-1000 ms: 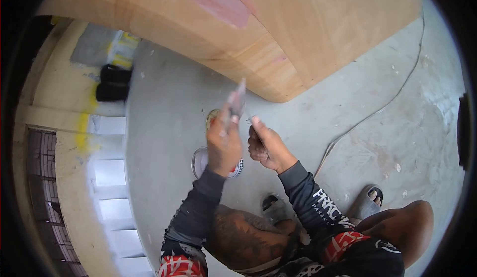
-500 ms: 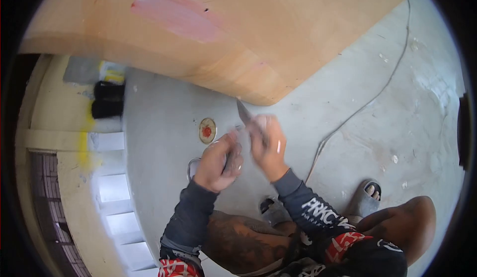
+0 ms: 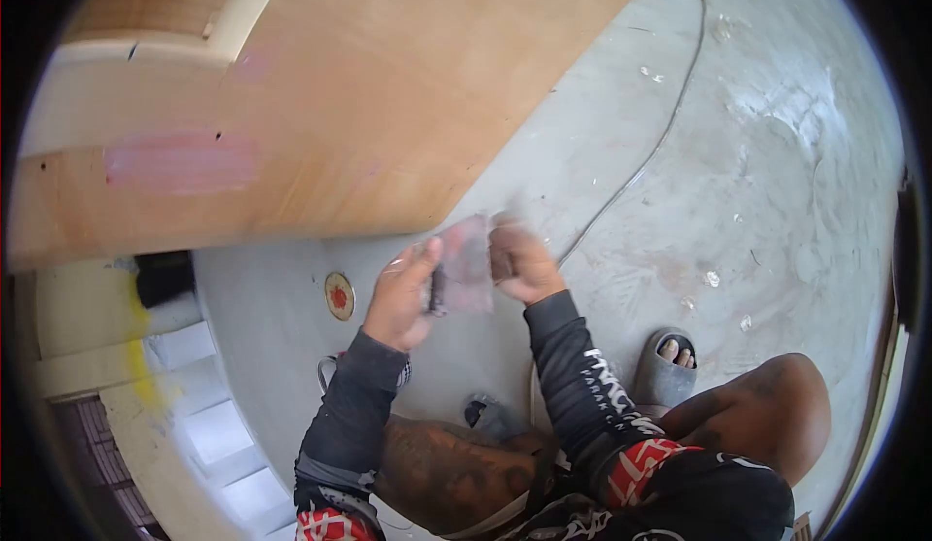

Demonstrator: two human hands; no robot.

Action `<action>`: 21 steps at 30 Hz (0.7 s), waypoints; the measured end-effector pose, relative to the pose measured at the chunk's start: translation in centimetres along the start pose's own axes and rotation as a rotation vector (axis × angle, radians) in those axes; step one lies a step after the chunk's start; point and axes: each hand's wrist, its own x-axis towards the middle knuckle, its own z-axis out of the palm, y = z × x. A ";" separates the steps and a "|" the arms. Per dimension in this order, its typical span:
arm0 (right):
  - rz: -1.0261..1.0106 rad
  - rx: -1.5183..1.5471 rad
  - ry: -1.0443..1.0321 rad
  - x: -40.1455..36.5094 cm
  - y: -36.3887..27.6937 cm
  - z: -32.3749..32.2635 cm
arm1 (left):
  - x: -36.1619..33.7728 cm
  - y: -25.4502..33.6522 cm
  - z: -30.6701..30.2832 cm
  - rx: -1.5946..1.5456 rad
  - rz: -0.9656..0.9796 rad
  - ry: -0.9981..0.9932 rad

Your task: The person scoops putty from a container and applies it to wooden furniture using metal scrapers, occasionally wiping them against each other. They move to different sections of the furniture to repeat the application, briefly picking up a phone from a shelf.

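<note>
My left hand (image 3: 400, 298) is closed around the dark edge of a flat, pinkish-grey plate (image 3: 468, 267), which looks smeared with putty and is tilted to face me. Just right of the plate is my right hand (image 3: 526, 264), its fingers curled and smeared by motion. It grips a putty knife, whose blade is too blurred to make out now. Both hands are above the floor, in front of the lower edge of a tan wooden panel (image 3: 388, 84). A pink smear of putty (image 3: 184, 162) marks that panel.
A round lid (image 3: 340, 296) with a red blob lies on the grey floor (image 3: 621, 279). A cable (image 3: 670, 123) runs across it at right. Sandalled feet, one in a grey sandal (image 3: 665, 366), are close below. Pale blocks (image 3: 218, 434) line the left wall.
My view has swung, so the panel sits further left. My left hand has turned, bringing the plate's flat face into view. The knife blade, distinct before, is now blurred behind my right hand's motion.
</note>
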 end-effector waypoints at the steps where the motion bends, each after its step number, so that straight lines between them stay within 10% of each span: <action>1: 0.066 -0.248 0.159 1.2 1.5 1.0 | -0.3 1.0 1.9 0.019 0.058 0.012; 6: -0.137 -0.564 0.870 0.6 4.3 -2.6 | 1.0 5.1 3.1 0.242 0.293 0.162; 12: -1.187 -1.326 0.415 0.0 3.5 6.3 | -1.7 5.9 -5.0 1.133 0.483 0.515; 15: -1.088 -1.522 -0.082 -1.8 8.0 7.2 | -5.7 5.8 -7.6 1.374 0.491 0.580; 17: -0.479 -1.830 -0.130 -2.5 12.3 3.4 | -9.9 5.4 -10.6 1.773 0.647 0.561; 19: 0.046 -2.096 -0.225 -3.3 14.4 -2.3 | -15.0 5.4 -9.4 0.471 0.747 0.580; 21: -0.151 -2.124 -0.033 -2.8 14.2 -3.1 | -19.7 4.3 -12.9 0.680 0.754 0.792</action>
